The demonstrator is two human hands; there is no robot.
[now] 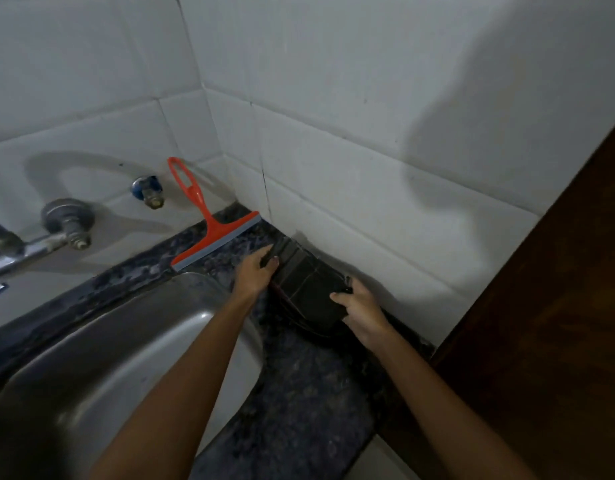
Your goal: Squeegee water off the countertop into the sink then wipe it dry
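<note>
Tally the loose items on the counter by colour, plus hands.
Orange plastic squeegee, propped against the wall tiles: 1
Dark checked cloth, held at both ends: 1
Hands, left hand and right hand: 2
Total: 4

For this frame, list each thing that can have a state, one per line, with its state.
Squeegee: set down, leaning on the wall, blade on the countertop, not held.
Dark cloth: on the countertop against the wall, held at both ends.
Left hand: grip closed on the cloth's far end.
Right hand: grip closed on the cloth's near end.
Sink: nothing visible inside.
Faucet: no water seen running.
</note>
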